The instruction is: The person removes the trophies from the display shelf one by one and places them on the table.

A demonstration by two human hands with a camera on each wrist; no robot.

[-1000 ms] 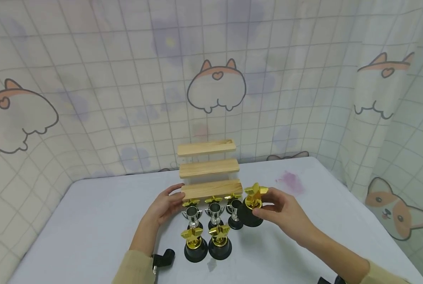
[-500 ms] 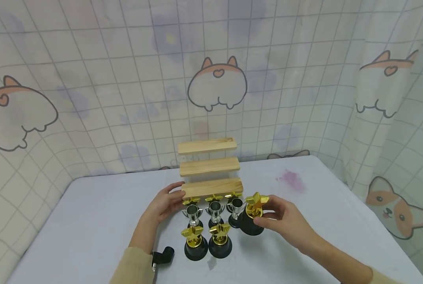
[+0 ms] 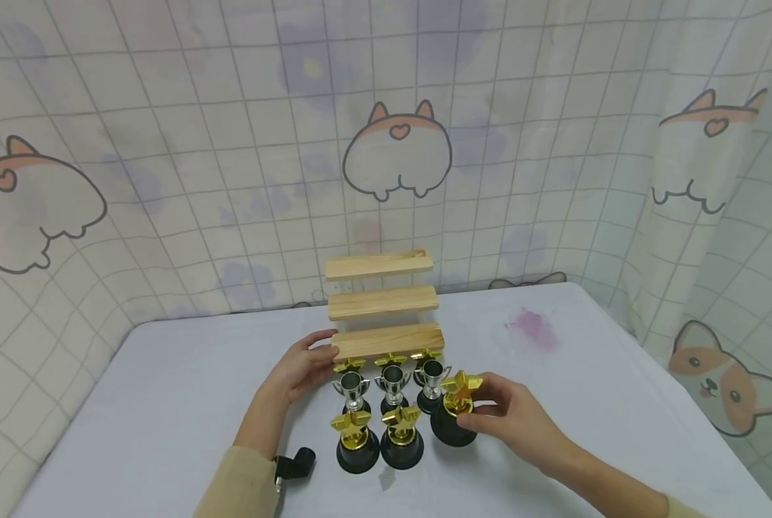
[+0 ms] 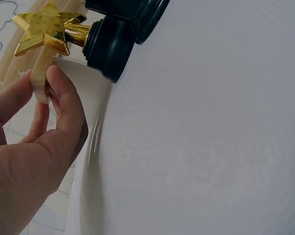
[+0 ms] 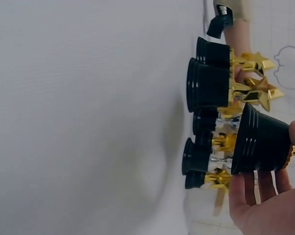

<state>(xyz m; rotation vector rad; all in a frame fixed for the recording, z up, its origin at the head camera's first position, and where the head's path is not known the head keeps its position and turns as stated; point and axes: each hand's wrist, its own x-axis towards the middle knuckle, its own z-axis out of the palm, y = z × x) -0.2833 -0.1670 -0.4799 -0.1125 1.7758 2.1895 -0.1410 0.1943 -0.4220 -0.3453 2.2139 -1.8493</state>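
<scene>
My right hand (image 3: pixel 521 421) grips a gold star trophy (image 3: pixel 453 430) between thumb and fingers, at the right end of the front row. The right wrist view shows its black base (image 5: pixel 264 142) tilted and clear of the table, with the fingers (image 5: pixel 267 188) beneath it. With thumb and fingertips, my left hand (image 3: pixel 301 367) pinches the left end of the lowest wooden shelf board (image 3: pixel 388 341); that board's end (image 4: pixel 39 83) appears between them in the left wrist view. Two gold star trophies (image 3: pixel 357 458) (image 3: pixel 403 453) stand in front, behind them silver cup trophies (image 3: pixel 393 381).
Behind the silver cups, more gold star trophies (image 3: pixel 391 360) stand close against the lowest board, partly hidden. Two higher boards (image 3: pixel 382 302) (image 3: pixel 379 265) step up toward the patterned curtain (image 3: pixel 521 108). A white cloth (image 3: pixel 165 417) covers the table.
My right hand has brought the gold star trophy lower and nearer to me, into line with the front trophies. The left hand keeps its hold on the board.
</scene>
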